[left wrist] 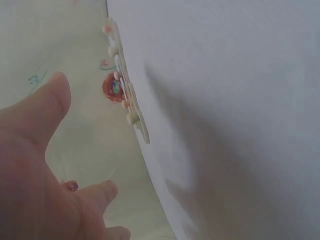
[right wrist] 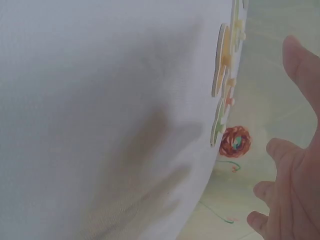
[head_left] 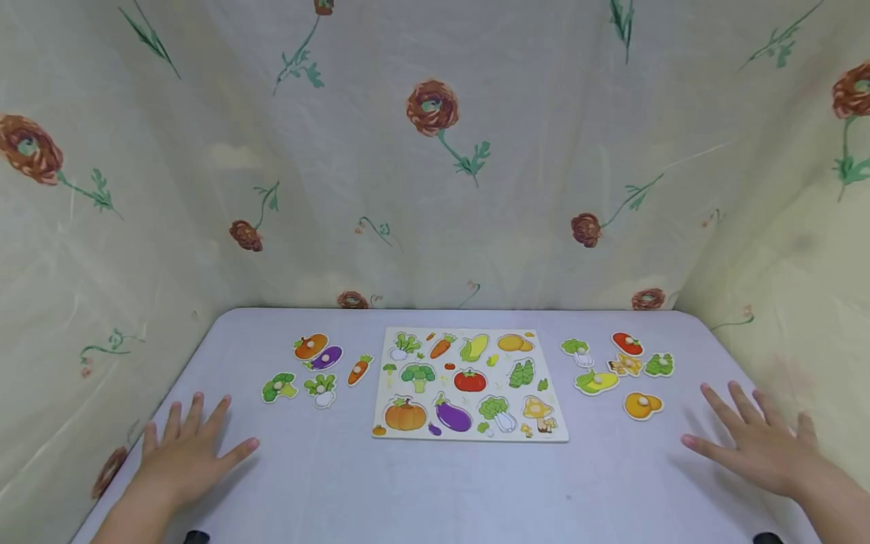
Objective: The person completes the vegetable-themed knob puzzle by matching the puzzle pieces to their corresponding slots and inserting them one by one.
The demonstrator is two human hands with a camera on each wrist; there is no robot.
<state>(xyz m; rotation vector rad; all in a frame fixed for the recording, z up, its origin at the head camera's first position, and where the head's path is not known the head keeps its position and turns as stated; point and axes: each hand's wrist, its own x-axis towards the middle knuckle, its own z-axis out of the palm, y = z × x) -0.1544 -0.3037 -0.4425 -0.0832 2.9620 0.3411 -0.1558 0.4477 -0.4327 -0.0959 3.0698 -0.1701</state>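
My left hand (head_left: 180, 457) is spread palm down over the table's left side, fingers straight and holding nothing. Nearest to it is a broccoli puzzle piece (head_left: 279, 387), with radish (head_left: 322, 391), carrot (head_left: 359, 370), eggplant (head_left: 325, 358) and pumpkin (head_left: 310, 346) pieces beyond. On the right, my right hand (head_left: 764, 446) is spread likewise, nothing in it. The potato piece (head_left: 643, 406) lies closest to that hand; corn (head_left: 596, 382), mushroom (head_left: 626, 365), tomato (head_left: 627, 344), cabbage (head_left: 578, 352) and green pea-like (head_left: 659, 365) pieces lie past it. Between both groups sits the vegetable puzzle board (head_left: 435, 381).
A white cloth covers the table (head_left: 435, 491). Flower-patterned curtains (head_left: 367, 166) hang behind it and along both sides. Round knobs (left wrist: 132, 118) stick up from the pieces. Two small dark objects, one a black object (head_left: 197, 537), show at the bottom edge.
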